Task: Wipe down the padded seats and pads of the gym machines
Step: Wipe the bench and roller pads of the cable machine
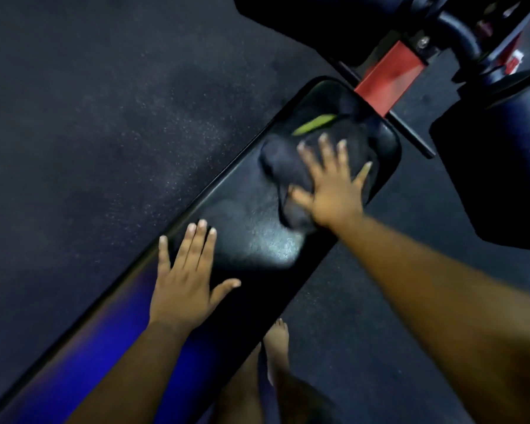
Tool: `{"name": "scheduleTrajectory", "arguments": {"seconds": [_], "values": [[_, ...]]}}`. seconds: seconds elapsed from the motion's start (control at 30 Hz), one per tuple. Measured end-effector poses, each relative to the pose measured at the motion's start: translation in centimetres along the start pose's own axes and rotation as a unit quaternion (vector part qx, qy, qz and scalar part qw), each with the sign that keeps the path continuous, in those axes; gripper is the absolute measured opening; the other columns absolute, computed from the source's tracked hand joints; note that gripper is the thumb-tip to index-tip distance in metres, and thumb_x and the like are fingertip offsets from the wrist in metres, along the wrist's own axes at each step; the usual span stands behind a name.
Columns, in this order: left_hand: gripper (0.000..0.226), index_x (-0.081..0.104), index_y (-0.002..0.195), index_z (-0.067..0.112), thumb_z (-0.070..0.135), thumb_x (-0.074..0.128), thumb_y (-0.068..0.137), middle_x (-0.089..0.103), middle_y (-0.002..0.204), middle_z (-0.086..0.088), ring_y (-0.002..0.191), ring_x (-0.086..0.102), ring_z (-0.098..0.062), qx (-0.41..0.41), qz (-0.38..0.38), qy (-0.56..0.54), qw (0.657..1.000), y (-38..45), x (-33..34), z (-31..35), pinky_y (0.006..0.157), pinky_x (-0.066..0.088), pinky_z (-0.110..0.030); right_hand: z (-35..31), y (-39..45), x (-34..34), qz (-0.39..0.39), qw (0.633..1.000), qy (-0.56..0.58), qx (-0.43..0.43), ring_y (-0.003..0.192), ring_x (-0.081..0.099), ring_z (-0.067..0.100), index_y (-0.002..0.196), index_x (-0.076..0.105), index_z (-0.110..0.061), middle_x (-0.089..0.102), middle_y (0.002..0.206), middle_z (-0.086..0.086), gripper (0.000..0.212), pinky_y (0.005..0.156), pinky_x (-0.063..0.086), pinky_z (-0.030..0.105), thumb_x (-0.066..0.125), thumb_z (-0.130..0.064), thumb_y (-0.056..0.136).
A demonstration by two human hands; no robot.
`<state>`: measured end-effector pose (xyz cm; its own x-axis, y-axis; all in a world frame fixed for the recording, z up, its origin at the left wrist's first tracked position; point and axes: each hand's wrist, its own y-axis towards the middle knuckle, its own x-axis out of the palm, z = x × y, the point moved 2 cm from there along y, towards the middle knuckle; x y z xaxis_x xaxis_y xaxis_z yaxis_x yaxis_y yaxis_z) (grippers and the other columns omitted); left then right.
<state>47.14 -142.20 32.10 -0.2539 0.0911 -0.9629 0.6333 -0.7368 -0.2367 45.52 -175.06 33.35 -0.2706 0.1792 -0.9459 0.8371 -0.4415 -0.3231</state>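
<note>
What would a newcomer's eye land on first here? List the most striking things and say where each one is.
First, the right hand, fingers spread flat, pressing a dark cloth with a green edge onto the far end of the long black bench pad that runs diagonally through the frame. Next, the left hand resting flat on the pad nearer the camera, beside a bright glare patch. Last, the red frame bar beyond the pad's far end, upper right.

A long black padded bench, the tabletop point(251, 237), runs diagonally from lower left to upper right above the dark speckled rubber floor point(89, 123). A crumpled dark cloth point(283, 169) with a green edge lies on its far end. Both hands lie flat on it: the left hand point(185, 280) on the bare pad, the right hand point(331, 188) on the cloth.
</note>
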Motion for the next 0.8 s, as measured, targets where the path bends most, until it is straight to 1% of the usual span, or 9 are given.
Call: {"name": "scheduleTrajectory", "arguments": {"seconds": [0.07, 0.13, 0.27, 0.37, 0.47, 0.53, 0.57, 0.7, 0.8], "values": [[0.099, 0.017, 0.163, 0.008, 0.080, 0.015, 0.095, 0.009, 0.172, -0.012, 0.159, 0.009, -0.025, -0.017, -0.007, 0.002, 1.000, 0.2, -0.4, 0.3, 0.125, 0.000, -0.063, -1.2, 2.0, -0.2, 0.012, 0.994, 0.048, 0.100, 0.157, -0.015, 0.034, 0.159, -0.007, -0.048, -0.017, 0.171, -0.004, 0.088, 0.110, 0.000, 0.083, 0.031, -0.077, 0.085], [0.099, 0.016, 0.163, 0.007, 0.079, 0.012, 0.095, 0.009, 0.172, -0.013, 0.159, 0.010, -0.026, -0.040, -0.021, -0.007, 0.999, 0.3, -1.0, 0.4, 0.125, 0.000, -0.064, -5.2, -1.3, 0.6, 0.026, 0.994, 0.050, 0.091, 0.156, -0.014, 0.037, 0.161, -0.005, -0.043, -0.015, 0.172, 0.001, 0.087, 0.111, 0.003, 0.082, 0.029, -0.072, 0.086], [0.101, 0.025, 0.160, 0.002, 0.078, 0.011, 0.095, 0.014, 0.170, -0.014, 0.158, 0.017, -0.029, -0.086, -0.033, -0.036, 0.995, -3.3, -0.8, 0.3, 0.122, 0.009, -0.069, -10.6, -12.6, 4.1, 0.006, 0.987, 0.007, -0.161, 0.157, -0.001, 0.038, 0.162, 0.009, -0.042, -0.001, 0.173, 0.003, 0.094, 0.109, 0.010, 0.083, 0.045, -0.072, 0.080], [0.098, 0.025, 0.161, 0.007, 0.079, 0.015, 0.095, 0.013, 0.171, -0.011, 0.159, 0.013, -0.026, -0.115, -0.028, -0.036, 0.992, -8.1, 1.2, -1.1, 0.123, 0.008, -0.068, -7.2, -8.1, 3.1, -0.011, 0.964, -0.042, -0.264, 0.158, -0.001, 0.032, 0.159, 0.006, -0.051, -0.002, 0.172, -0.007, 0.093, 0.107, 0.007, 0.084, 0.041, -0.079, 0.077], [0.097, 0.024, 0.161, 0.009, 0.079, 0.018, 0.095, 0.013, 0.172, -0.010, 0.159, 0.010, -0.024, -0.135, 0.001, -0.027, 0.991, -11.5, 2.0, -2.6, 0.124, 0.003, -0.065, -5.4, -0.1, 1.0, 0.013, 0.997, 0.003, -0.079, 0.158, -0.006, 0.030, 0.158, 0.002, -0.053, -0.007, 0.172, -0.008, 0.087, 0.108, 0.002, 0.085, 0.030, -0.081, 0.080], [0.096, 0.022, 0.162, 0.009, 0.078, 0.019, 0.095, 0.012, 0.172, -0.010, 0.159, 0.010, -0.024, -0.141, 0.012, -0.035, 0.989, -12.5, 1.9, -3.2, 0.125, 0.000, -0.064, -8.8, 0.6, 0.7, 0.035, 0.997, 0.054, 0.054, 0.158, -0.005, 0.034, 0.160, 0.004, -0.047, -0.006, 0.173, -0.002, 0.088, 0.109, 0.004, 0.083, 0.026, -0.078, 0.081], [0.096, 0.022, 0.162, 0.008, 0.078, 0.019, 0.096, 0.012, 0.172, -0.010, 0.159, 0.010, -0.024, -0.144, 0.017, -0.040, 0.989, -12.7, 1.7, -3.4, 0.125, -0.001, -0.063, -11.5, -0.9, 1.3, 0.056, 0.996, 0.044, 0.062, 0.158, -0.003, 0.036, 0.161, 0.005, -0.043, -0.003, 0.173, 0.001, 0.088, 0.109, 0.006, 0.083, 0.026, -0.075, 0.081], [0.097, 0.023, 0.161, 0.004, 0.076, 0.018, 0.096, 0.015, 0.171, -0.014, 0.159, 0.012, -0.026, -0.169, 0.013, -0.051, 0.984, -15.0, 1.5, -4.3, 0.124, 0.002, -0.066, -20.7, -13.3, 5.2, 0.042, 0.979, -0.014, -0.198, 0.157, 0.006, 0.038, 0.161, 0.017, -0.040, 0.006, 0.172, 0.004, 0.091, 0.112, 0.011, 0.080, 0.040, -0.070, 0.079], [0.098, 0.023, 0.161, 0.005, 0.078, 0.019, 0.095, 0.013, 0.171, -0.012, 0.159, 0.012, -0.026, -0.163, -0.004, -0.045, 0.986, -18.9, 2.6, -6.2, 0.123, 0.003, -0.068, -18.7, -12.8, 4.4, 0.003, 0.922, -0.075, -0.379, 0.158, 0.007, 0.033, 0.160, 0.014, -0.047, 0.006, 0.173, -0.002, 0.093, 0.111, 0.014, 0.079, 0.043, -0.074, 0.076]]}}
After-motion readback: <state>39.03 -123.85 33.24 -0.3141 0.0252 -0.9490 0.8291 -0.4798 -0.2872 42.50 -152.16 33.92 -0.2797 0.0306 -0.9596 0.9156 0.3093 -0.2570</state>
